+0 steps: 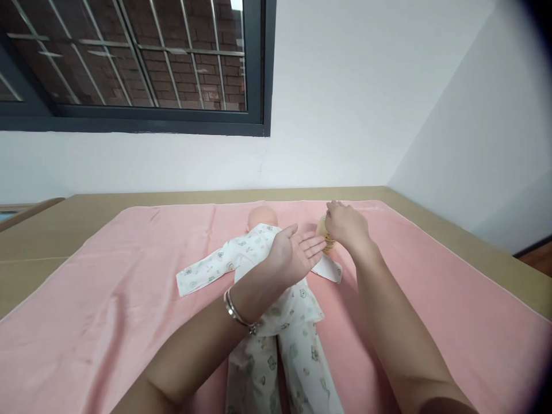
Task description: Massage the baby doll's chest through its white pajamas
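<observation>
Centrally, a pink blanket [129, 299] covers the table, with a baby doll [276, 299] in a printed white sleepsuit lying face up on it. Left hand [293, 253] hovers flat over the doll's chest, fingers spread, holding nothing. Right hand [347, 225], just right of the doll's head, curls loosely over a small tan object [324, 241]; grip unclear.

White walls [353, 86], dark-framed window [129, 63] facing brick, tan tabletop [64, 224]

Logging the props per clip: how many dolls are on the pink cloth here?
1. The doll in printed white clothes lies face up mid-cloth, under the left hand. The right hand covers a small tan object beside it, which I cannot identify.
</observation>
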Available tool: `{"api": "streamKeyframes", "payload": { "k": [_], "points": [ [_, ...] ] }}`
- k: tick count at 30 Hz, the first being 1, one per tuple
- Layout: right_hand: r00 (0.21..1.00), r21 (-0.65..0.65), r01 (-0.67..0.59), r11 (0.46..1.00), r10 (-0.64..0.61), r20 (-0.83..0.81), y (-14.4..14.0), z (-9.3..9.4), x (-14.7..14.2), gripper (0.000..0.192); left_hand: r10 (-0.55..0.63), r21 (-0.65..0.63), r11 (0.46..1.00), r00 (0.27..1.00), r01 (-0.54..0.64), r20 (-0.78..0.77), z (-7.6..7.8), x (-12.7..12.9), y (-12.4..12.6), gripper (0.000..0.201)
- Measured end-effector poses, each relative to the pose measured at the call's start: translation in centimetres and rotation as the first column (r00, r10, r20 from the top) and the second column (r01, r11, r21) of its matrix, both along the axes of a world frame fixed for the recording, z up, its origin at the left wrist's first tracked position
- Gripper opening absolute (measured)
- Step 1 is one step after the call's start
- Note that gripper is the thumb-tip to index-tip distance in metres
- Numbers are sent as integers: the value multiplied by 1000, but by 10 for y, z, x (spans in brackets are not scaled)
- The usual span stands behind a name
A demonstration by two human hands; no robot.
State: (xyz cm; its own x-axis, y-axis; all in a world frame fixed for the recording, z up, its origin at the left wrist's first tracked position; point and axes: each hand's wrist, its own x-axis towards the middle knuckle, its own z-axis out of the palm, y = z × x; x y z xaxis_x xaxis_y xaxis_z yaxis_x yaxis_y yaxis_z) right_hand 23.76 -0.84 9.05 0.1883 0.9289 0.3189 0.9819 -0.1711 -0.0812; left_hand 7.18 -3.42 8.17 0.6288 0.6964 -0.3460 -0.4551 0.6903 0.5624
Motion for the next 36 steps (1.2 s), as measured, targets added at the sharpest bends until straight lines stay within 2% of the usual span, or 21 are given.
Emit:
{"api": "streamKeyframes", "payload": {
  "k": [6, 8, 10, 13, 15, 18, 21, 23, 25, 28, 29, 31, 34, 36],
  "points": [
    [982, -1, -77, 997, 76, -174, -1, -4, 0, 43, 72, -29, 997, 997, -73, -33, 10, -44, -26, 56],
    [971, 59, -110, 992, 120, -209, -10, -4, -11, 48, 68, -10, 998, 998, -68, -10, 14, -52, -32, 56],
    [947, 157, -209, 965, 240, -215, -26, -2, -30, 54, 64, 16, 998, 998, -64, -12, 21, -56, -37, 55],
    [845, 254, -470, 845, 514, -147, -56, 2, -67, 55, 46, 108, 993, 998, -40, -51, 34, -65, -44, 52],
    [819, 232, -558, 797, 574, -4, -73, 4, -90, 59, 0, 212, 977, 996, 19, -89, 44, -76, -48, 53],
    [740, 189, -673, 716, 647, 184, -92, 1, -114, 79, 0, 385, 920, 983, 73, -185, 60, -98, -50, 59],
    [601, 175, -799, 575, 757, 257, -110, -9, -128, 95, 63, 484, 874, 973, 54, -222, 71, -115, -48, 67],
    [513, 169, -859, 484, 816, 266, -122, -16, -134, 99, 59, 475, 879, 977, 47, -205, 72, -115, -49, 68],
    [460, 156, -888, 433, 849, 260, -134, -24, -136, 99, 24, 424, 903, 978, 67, -207, 65, -107, -55, 66],
    [439, 88, -898, 431, 865, 244, -146, -32, -133, 90, 2, 357, 930, 967, 92, -254, 40, -87, -80, 59],
    [437, 63, -898, 435, 866, 242, -147, -33, -131, 87, 19, 356, 931, 964, 80, -267, 28, -82, -91, 57],
    [432, 85, -901, 425, 868, 245, -146, -33, -126, 82, 167, 420, 907, 947, -38, -274, 6, -72, -114, 54],
    [457, 337, -866, 370, 859, 230, -133, -25, -116, 82, 293, 528, 841, 922, -121, -254, -14, -64, -135, 47],
    [467, 528, -799, 288, 850, 242, -121, -18, -111, 74, 327, 565, 812, 914, -143, -239, -13, -62, -137, 44]
  ]
}}
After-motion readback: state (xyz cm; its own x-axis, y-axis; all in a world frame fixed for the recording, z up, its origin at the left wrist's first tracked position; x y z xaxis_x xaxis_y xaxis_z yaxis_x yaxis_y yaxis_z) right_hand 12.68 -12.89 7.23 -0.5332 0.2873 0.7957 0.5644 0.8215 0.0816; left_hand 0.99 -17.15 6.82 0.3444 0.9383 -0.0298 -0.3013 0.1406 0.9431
